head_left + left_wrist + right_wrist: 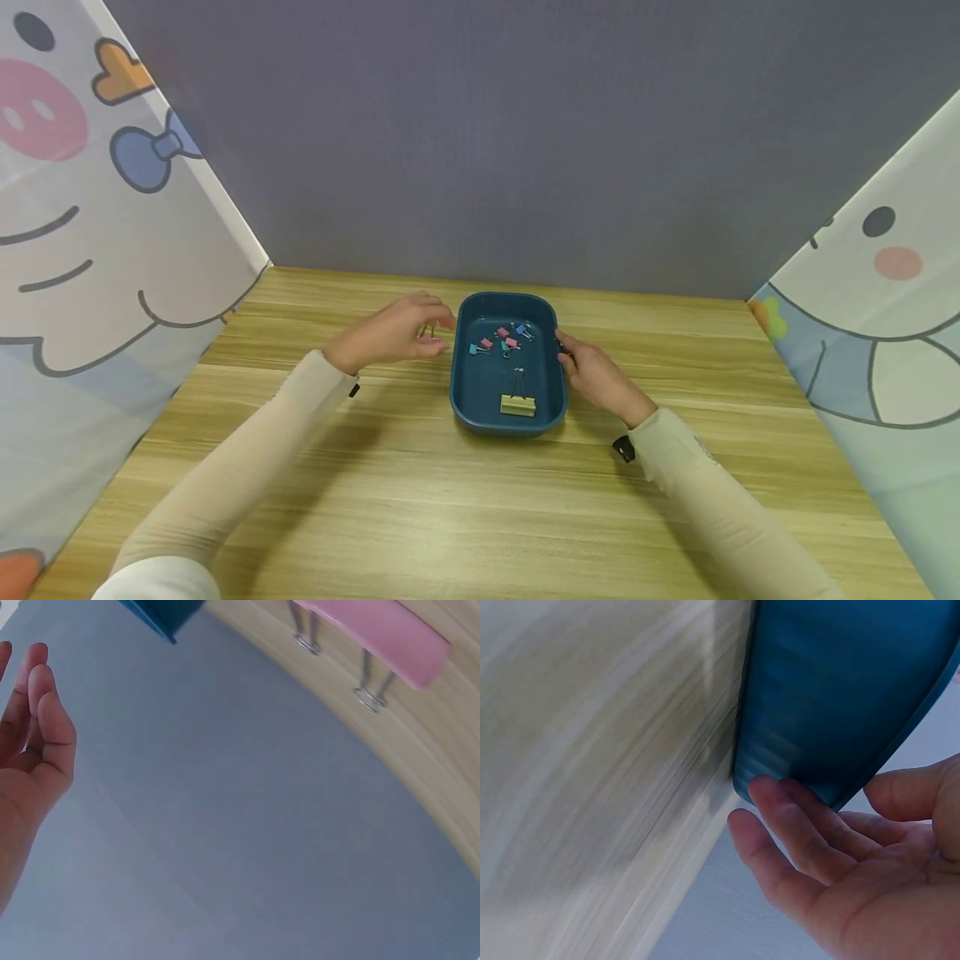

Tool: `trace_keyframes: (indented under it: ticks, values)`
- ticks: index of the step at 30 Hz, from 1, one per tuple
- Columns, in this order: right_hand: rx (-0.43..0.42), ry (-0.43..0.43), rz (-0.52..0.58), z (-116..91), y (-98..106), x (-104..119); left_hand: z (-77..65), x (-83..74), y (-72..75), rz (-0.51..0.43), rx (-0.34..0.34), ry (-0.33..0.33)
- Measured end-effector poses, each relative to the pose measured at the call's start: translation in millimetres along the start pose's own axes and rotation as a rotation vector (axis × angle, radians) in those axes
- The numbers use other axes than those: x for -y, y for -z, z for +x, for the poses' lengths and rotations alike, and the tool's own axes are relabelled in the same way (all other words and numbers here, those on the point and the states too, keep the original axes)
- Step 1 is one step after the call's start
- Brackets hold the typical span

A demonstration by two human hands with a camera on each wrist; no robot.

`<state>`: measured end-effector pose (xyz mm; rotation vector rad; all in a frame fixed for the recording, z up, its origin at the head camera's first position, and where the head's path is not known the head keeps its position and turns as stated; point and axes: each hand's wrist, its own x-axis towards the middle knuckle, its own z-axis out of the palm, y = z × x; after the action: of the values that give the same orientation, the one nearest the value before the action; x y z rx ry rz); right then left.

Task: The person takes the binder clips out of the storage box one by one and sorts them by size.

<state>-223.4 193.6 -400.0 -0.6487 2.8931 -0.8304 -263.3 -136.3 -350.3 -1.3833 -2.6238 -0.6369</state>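
Observation:
A dark blue tray stands on the wooden table. In it lie small pink clips, teal binder clips, a blue clip and one large yellow binder clip. My left hand hovers beside the tray's left rim with loosely bent fingers. Thin wire handles show beneath it; the rest is hidden there. In the left wrist view a pink binder clip rests on the table, apart from the fingers. My right hand grips the tray's right edge, fingers along the outer wall and thumb at the rim.
A grey wall closes off the table's far edge. Cartoon-printed cloths hang at the left and right sides. The wooden table runs from the tray towards the person.

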Motion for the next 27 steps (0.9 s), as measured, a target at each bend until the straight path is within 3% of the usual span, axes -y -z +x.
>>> trace_keyframes:
  ticks: [5, 11, 18, 27]
  values:
    - [0.001, -0.007, 0.014, -1, 1, 0, 9.8, -11.8, -5.2, 0.014, 0.036, -0.055]
    - [0.017, -0.026, 0.038, -1, 1, -1, 18.7, -27.3, -12.3, 0.016, 0.087, -0.073]
    - [0.015, -0.032, 0.04, 0, 0, 0, 28.8, -40.2, -24.9, 0.102, 0.118, -0.133]
    - [0.003, -0.01, 0.046, -1, 0, -1, 37.9, -54.6, -42.6, 0.133, 0.246, -0.049]
